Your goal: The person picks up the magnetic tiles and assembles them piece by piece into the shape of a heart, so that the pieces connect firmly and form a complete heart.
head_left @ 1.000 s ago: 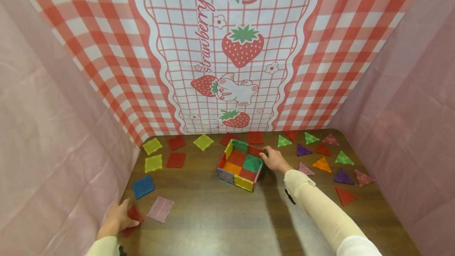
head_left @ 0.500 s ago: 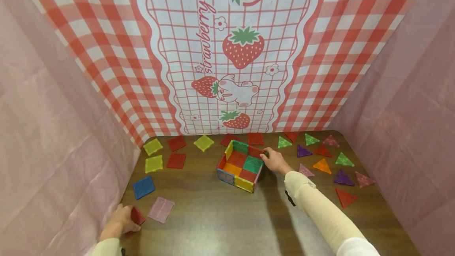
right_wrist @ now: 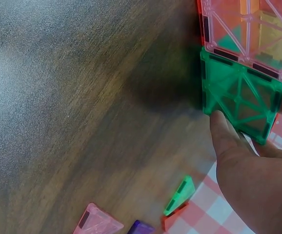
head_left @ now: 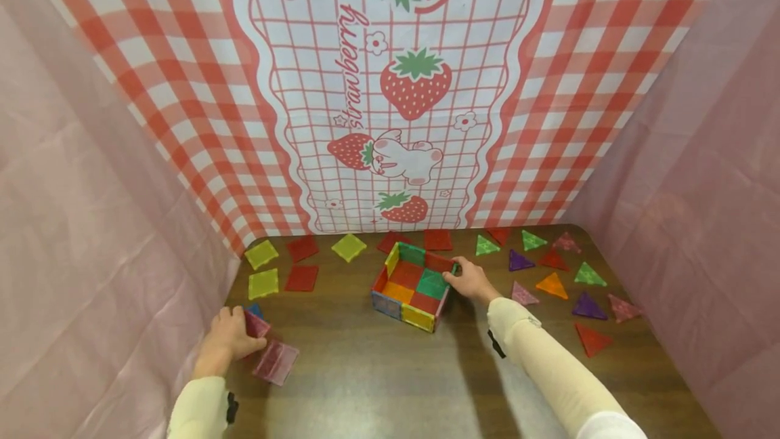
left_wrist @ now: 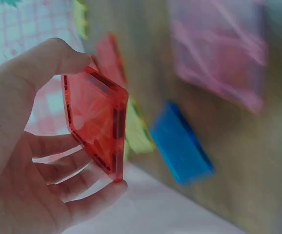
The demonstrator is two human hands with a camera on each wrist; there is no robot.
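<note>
My left hand (head_left: pixel 228 337) holds a red square magnetic tile (left_wrist: pixel 94 107) between thumb and fingers, tilted up off the table. Below it lie a pink square tile (head_left: pixel 279 364) and a blue square tile (left_wrist: pixel 180 144), the blue one partly covered by the hand in the head view. At mid-table stands a low open box (head_left: pixel 418 317) built of coloured magnetic tiles, with red, orange and green squares as its floor. My right hand (head_left: pixel 472 281) grips the box's green wall tile (right_wrist: pixel 238 95) at the far right corner, thumb and fingers on opposite faces.
Yellow square tiles (head_left: pixel 263 284) and red square tiles (head_left: pixel 301 278) lie at the back left. Several triangle tiles, among them an orange one (head_left: pixel 552 284) and a purple one (head_left: pixel 588 305), spread over the right side. A checked cloth (head_left: pixel 420 154) hangs behind the table.
My left hand has lifted the red tile off the table at the lower left and carried it up and right, over the blue tile. The right hand stays at the box corner.
</note>
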